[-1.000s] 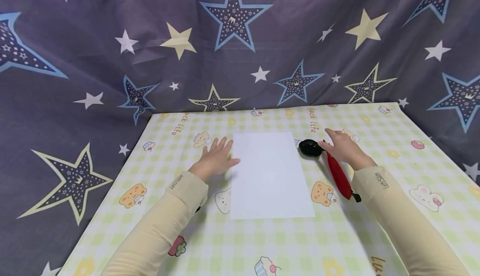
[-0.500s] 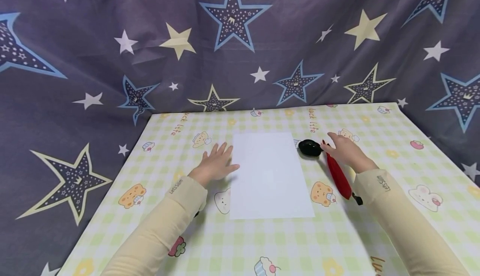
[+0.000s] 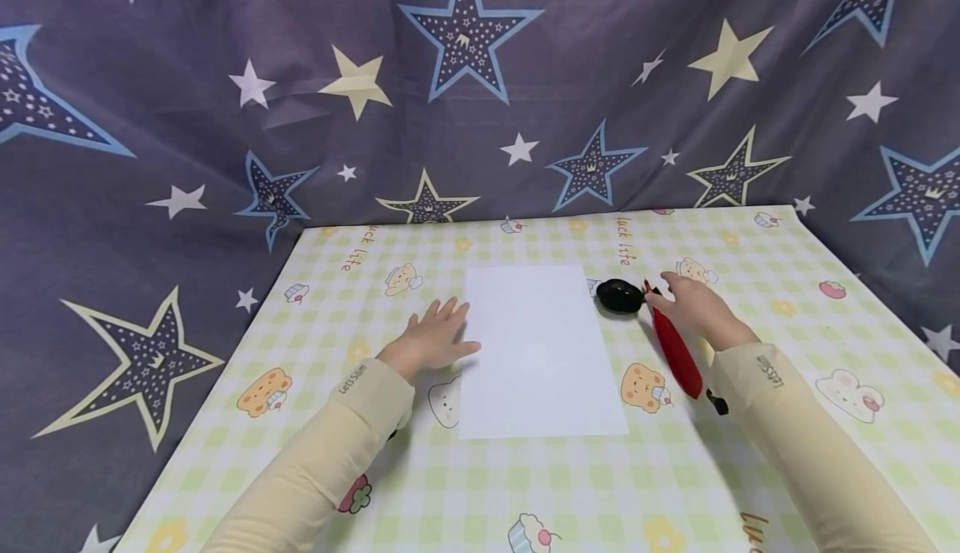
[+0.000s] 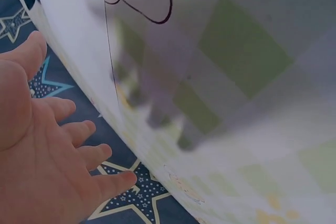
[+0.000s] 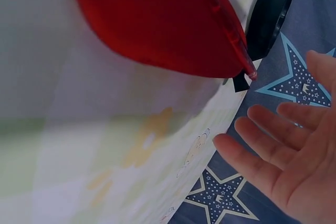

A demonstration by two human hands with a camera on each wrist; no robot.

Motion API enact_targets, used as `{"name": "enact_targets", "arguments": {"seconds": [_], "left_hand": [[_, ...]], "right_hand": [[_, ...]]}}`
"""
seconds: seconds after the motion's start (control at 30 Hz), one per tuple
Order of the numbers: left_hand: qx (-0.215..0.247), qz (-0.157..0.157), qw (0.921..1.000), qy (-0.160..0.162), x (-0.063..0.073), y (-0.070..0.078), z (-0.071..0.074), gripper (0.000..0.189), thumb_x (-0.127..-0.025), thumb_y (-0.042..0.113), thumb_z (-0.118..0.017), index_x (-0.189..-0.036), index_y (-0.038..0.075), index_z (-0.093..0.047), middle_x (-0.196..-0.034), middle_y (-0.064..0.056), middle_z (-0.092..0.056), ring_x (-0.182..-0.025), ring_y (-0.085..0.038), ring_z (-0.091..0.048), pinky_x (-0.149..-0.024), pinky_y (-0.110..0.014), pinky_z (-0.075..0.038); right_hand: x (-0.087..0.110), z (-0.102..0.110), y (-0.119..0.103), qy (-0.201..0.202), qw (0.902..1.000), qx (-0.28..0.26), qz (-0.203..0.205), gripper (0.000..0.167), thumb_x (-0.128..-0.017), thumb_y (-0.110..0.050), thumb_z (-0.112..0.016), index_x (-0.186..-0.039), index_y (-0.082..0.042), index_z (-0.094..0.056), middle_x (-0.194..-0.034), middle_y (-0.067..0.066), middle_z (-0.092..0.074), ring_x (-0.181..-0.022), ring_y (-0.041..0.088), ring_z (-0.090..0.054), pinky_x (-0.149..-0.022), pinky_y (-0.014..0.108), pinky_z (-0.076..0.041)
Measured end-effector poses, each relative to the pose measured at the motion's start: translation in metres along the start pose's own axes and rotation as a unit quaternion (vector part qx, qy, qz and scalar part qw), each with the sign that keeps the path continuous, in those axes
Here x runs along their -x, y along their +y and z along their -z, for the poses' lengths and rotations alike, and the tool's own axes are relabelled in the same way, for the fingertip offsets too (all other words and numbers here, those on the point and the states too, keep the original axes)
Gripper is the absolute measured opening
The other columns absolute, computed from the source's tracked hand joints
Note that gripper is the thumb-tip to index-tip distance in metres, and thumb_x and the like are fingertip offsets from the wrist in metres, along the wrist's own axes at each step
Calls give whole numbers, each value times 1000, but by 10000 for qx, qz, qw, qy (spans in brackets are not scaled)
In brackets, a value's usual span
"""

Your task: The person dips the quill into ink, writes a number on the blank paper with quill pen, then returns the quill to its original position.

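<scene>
At white sheet's (image 3: 542,351) nine o'clock, left hand (image 3: 427,341): spread-fingered, near edge
Three o'clock, right hand (image 3: 695,311): straight-fingered, near red item (image 3: 678,357), black oval (image 3: 620,296)
Twelve o'clock, table (image 3: 525,244): extending beyond sheet

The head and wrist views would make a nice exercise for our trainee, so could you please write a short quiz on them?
1. Multiple choice: what colour is the sheet on the checked tablecloth? A) red; B) white; C) black.
2. Fill in the blank: the red object lies nearer the person's ____ grip.
3. True or false: the left grip is clenched round the sheet.

Key:
1. B.
2. Right; the head view shows the right grip on that side, close to the red object.
3. False; in the left wrist view, the left grip is open and holds nothing.
</scene>
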State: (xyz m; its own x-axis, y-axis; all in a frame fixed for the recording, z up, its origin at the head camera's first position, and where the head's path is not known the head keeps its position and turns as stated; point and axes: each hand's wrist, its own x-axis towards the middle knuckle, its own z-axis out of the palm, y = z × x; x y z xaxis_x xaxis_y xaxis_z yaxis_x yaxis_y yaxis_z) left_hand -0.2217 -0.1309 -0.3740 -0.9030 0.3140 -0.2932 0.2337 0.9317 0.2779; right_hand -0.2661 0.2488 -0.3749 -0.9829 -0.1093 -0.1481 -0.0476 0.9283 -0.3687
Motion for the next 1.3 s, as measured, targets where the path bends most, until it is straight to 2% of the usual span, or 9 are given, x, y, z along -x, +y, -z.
{"name": "enact_targets", "arguments": {"seconds": [0.27, 0.47, 0.77, 0.93, 1.3], "left_hand": [[-106, 10, 9997, -241, 3, 5, -6, 75, -92, 48, -47, -148, 10, -15, -152, -13, -6, -137, -36, -2, -106, -57, -4], [-147, -114, 9991, -388, 6, 8, -7, 78, -91, 48, -50, -148, 9, -14, -152, -14, -6, -137, -37, -3, -105, -58, -5], [-169, -247, 9985, -459, 9, 10, -14, 82, -88, 48, -56, -148, 8, -15, -152, -14, -7, -136, -38, -3, -105, -58, -6], [-93, -255, 9983, -513, 11, 11, -17, 84, -86, 46, -59, -147, 7, -18, -152, -14, -8, -136, -38, -3, -105, -58, -6], [-270, -252, 9976, -587, 14, 15, -21, 83, -86, 46, -59, -148, 8, -18, -152, -13, -9, -137, -36, -4, -106, -56, -8]], "right_hand": [[3, -4, 2, 7, 10000, 15, 2, 64, -94, -33, -49, -134, 14, -31, -124, 37, -43, -113, 48, -43, -93, 58, -34], [3, -6, 1, -92, 9999, 91, -73, 60, -94, -31, -49, -130, 14, -36, -116, 35, -49, -103, 44, -51, -87, 56, -40], [3, -9, 2, -130, 9996, 255, -27, 48, -93, -30, -51, -115, 13, -47, -94, 25, -57, -80, 33, -55, -69, 47, -46], [3, -13, 2, -162, 9997, 200, -58, 47, -91, -30, -54, -112, 12, -50, -90, 23, -59, -78, 31, -55, -69, 46, -47], [1, -17, 3, -272, 9993, 175, -192, 52, -88, -33, -59, -113, 12, -49, -94, 22, -58, -77, 29, -53, -71, 45, -47]]}}
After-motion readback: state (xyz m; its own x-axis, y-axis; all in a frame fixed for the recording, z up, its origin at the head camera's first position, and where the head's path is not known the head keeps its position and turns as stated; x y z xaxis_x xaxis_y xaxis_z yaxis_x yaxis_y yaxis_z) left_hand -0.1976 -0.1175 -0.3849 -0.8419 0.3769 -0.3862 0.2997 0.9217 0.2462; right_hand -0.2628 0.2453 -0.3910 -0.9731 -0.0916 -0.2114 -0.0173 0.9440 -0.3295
